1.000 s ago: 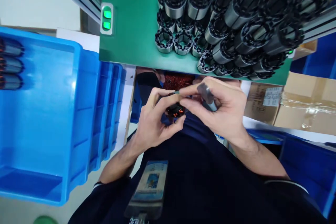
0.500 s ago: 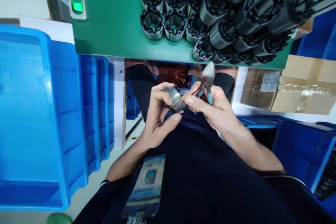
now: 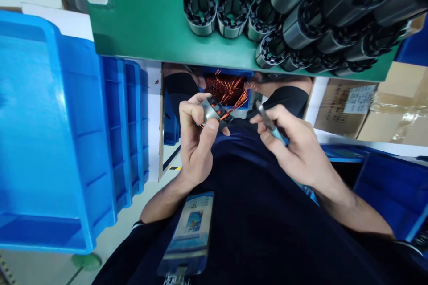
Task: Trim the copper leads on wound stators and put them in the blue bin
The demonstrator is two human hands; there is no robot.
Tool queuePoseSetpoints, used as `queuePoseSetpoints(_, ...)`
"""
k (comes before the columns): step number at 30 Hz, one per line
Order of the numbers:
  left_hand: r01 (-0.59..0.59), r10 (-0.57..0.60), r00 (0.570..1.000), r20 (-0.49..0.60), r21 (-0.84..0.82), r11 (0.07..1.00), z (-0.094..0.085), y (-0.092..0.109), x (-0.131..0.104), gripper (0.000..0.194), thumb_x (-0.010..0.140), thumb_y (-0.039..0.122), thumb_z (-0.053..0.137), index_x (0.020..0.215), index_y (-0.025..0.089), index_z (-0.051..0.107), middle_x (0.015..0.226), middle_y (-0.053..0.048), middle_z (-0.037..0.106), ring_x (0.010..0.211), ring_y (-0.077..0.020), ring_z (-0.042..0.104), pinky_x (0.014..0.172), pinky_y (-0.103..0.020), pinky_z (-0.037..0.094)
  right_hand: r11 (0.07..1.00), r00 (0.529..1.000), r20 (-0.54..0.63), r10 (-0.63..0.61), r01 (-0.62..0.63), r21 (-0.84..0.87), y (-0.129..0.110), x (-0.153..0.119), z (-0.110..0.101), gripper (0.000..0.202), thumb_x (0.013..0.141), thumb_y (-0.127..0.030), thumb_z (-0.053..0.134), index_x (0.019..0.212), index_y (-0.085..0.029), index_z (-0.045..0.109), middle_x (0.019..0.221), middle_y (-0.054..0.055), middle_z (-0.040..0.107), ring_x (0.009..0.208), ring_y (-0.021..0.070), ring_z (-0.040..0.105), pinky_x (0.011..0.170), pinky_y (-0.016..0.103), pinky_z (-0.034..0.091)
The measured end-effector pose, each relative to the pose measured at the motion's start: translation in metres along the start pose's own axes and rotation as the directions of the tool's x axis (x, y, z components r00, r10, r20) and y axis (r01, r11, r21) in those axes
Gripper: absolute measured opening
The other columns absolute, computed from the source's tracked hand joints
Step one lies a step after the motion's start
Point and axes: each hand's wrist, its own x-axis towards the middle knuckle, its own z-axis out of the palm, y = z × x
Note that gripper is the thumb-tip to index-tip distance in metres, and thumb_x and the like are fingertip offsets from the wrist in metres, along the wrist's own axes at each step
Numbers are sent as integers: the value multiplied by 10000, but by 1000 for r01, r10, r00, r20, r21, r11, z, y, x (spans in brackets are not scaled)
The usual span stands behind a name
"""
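Observation:
My left hand (image 3: 197, 142) is closed around a motor stator (image 3: 211, 111), a short silvery ring with black slotted insulation, tilted with its wound end to the right. Copper wires (image 3: 236, 104) fan out from that end, loose at their tips. To the right, my right hand (image 3: 290, 142) grips cutting pliers (image 3: 267, 118) with blue handles, partly hidden in the palm. Their jaws point up and left, apart from the stator and the wires. Below both hands, a blue bin (image 3: 249, 106) with copper wire scraps (image 3: 217, 87) sits between my legs.
Several similar stators (image 3: 232, 13) stand in rows and stacks on the green tabletop (image 3: 140, 31) ahead. Stacked blue crates (image 3: 40, 142) occupy the left side. Cardboard boxes (image 3: 347, 102) are on the right, with another blue crate (image 3: 394, 187) below them.
My right hand has moved right with the pliers, away from the stator and its wires. My left hand has turned the stator, so its wound end and spread wires now show.

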Motion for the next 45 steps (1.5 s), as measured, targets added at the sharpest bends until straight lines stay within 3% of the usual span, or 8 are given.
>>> queuePoseSetpoints(3, 8, -17, 997, -82, -117, 993, 0, 3, -1, 280, 1043, 431, 601, 1002, 274, 373, 1373, -26, 457, 938, -154, 661, 806, -399, 663, 984, 994, 76, -79, 90, -154, -7, -7, -1, 391, 1026, -238, 600, 1413, -261, 643, 1091, 61, 677, 975, 211, 661, 889, 354, 555)
queuePoseSetpoints(10, -15, 31, 996, -86, 191, 982, 3, 11, -4, 296, 1070, 584, 488, 1046, 295, 429, 1419, -47, 504, 1103, -227, 645, 877, -478, 623, 979, 993, 65, -101, 111, -171, -14, -2, 9, 437, 997, -181, 579, 1417, -277, 656, 1087, 66, 675, 1009, 231, 667, 946, 391, 571)
queuePoseSetpoints(16, -54, 72, 992, -100, 172, 984, 4, 6, -5, 295, 1044, 561, 553, 994, 289, 448, 1374, -50, 532, 1301, -294, 562, 1063, -608, 539, 981, 992, 95, -83, 98, -169, -12, -1, 8, 347, 1004, -192, 586, 1334, -269, 661, 1025, 54, 676, 944, 227, 642, 876, 375, 554)
queuePoseSetpoints(26, -56, 66, 995, -76, 121, 991, 4, 3, -6, 260, 1030, 453, 597, 983, 268, 419, 1379, -63, 505, 1325, -305, 536, 1067, -580, 521, 985, 991, 113, -72, 88, -148, -12, 2, 9, 214, 998, -175, 579, 1171, -243, 687, 1007, 41, 714, 869, 200, 657, 810, 341, 524)
queuePoseSetpoints(35, -73, 86, 994, -73, 167, 983, 0, -2, -7, 197, 1041, 389, 588, 987, 268, 444, 1322, -71, 505, 1342, -291, 518, 1073, -539, 513, 988, 994, 96, -45, 58, -145, 2, 2, 22, 213, 1051, -286, 588, 1222, -245, 709, 1027, 45, 745, 889, 200, 690, 833, 325, 528)
queuePoseSetpoints(38, -33, 56, 994, -90, 234, 972, -2, -15, -9, 222, 1063, 418, 573, 978, 268, 433, 1272, -68, 496, 1383, -275, 494, 1114, -514, 490, 997, 998, 48, -31, 34, -74, 16, 9, 34, 209, 1049, -392, 640, 1140, -235, 743, 1007, 36, 758, 862, 182, 696, 834, 296, 517)
queuePoseSetpoints(41, -3, 35, 991, -128, 246, 969, -5, -43, -6, 243, 1067, 433, 583, 977, 267, 429, 1234, -68, 479, 1393, -252, 478, 1115, -470, 495, 999, 998, 65, -19, 21, -29, 38, 25, 48, 308, 1059, -483, 612, 1052, -212, 757, 940, 20, 748, 792, 155, 661, 790, 276, 478)
queuePoseSetpoints(45, 99, -67, 983, -169, 188, 977, -6, -97, 5, 340, 1046, 553, 595, 1011, 259, 428, 1267, -71, 453, 1089, -178, 570, 842, -335, 598, 1000, 987, 163, 2, 0, -13, 80, 55, 66, 459, 1095, -544, 494, 977, -194, 767, 826, 1, 699, 703, 130, 565, 743, 272, 413)
